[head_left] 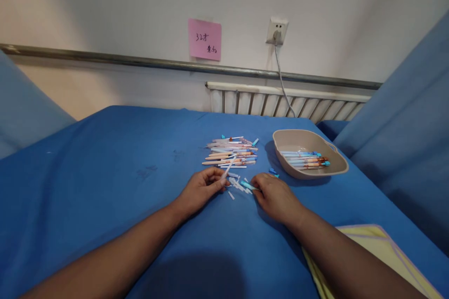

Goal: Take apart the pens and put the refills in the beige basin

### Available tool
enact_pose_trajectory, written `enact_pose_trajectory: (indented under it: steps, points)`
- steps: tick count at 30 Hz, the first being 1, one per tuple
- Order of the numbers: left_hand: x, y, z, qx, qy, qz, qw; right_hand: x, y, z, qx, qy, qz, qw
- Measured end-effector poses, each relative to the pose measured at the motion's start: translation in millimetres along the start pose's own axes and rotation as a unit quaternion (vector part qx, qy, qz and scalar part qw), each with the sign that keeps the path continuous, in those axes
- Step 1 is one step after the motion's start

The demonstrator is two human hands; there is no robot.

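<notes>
My left hand (206, 188) is closed around a thin white stick (229, 167), perhaps a pen refill, that slants up toward the pens. In the fingers of my right hand (275, 195) is a light-blue pen part (248, 185), its far end pointing left. Between the two hands lie several small white pieces (237, 184), too small to name surely. Just beyond them is a pile of pens and pen parts (231, 152), in pink, orange and white, lying mostly sideways. Small blue parts (272, 171) rest close to my right hand.
A beige plastic basket (336, 166) with several pens in it stands at the right. A folded yellow cloth (372, 243) lies under my right forearm. Blue sheeting (105, 163) covers the table. Behind are a radiator (245, 100), a rail, and a plugged-in cable (281, 77).
</notes>
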State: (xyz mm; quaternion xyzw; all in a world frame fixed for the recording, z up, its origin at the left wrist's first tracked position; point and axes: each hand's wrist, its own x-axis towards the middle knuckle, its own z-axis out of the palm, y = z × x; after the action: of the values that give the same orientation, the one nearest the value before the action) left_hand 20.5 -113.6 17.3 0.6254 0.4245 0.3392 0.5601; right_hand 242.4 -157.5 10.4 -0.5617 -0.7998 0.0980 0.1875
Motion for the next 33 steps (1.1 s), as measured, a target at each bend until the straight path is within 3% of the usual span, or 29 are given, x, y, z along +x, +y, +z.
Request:
enact_pose_trajectory:
  steps: [4, 7, 9, 13, 17, 33]
  points:
    - [1, 0, -1.7, -0.001, -0.014, -0.010, 1.000, 0, 2, 3, 0.033, 0.027, 0.034, 0.999]
    - [2, -1, -2.8, 0.004, -0.019, -0.017, 1.000, 1, 5, 6, 0.139, 0.073, 0.077, 0.985]
    - [1, -1, -2.9, 0.014, -0.020, -0.016, 1.000, 3, 7, 7, 0.233, 0.107, 0.107, 0.961]
    - [-1, -1, -1.7, 0.044, -0.032, -0.001, 0.999, 7, 11, 6, 0.418, 0.155, 0.133, 0.885]
    - [-3, 2, -0.9, 0.085, -0.064, 0.018, 0.994, 8, 11, 3, 0.499, 0.160, 0.140, 0.840]
    - [-9, 9, 0.7, 0.163, -0.080, 0.068, 0.981, 6, 8, 1, 0.481, 0.137, 0.122, 0.857]
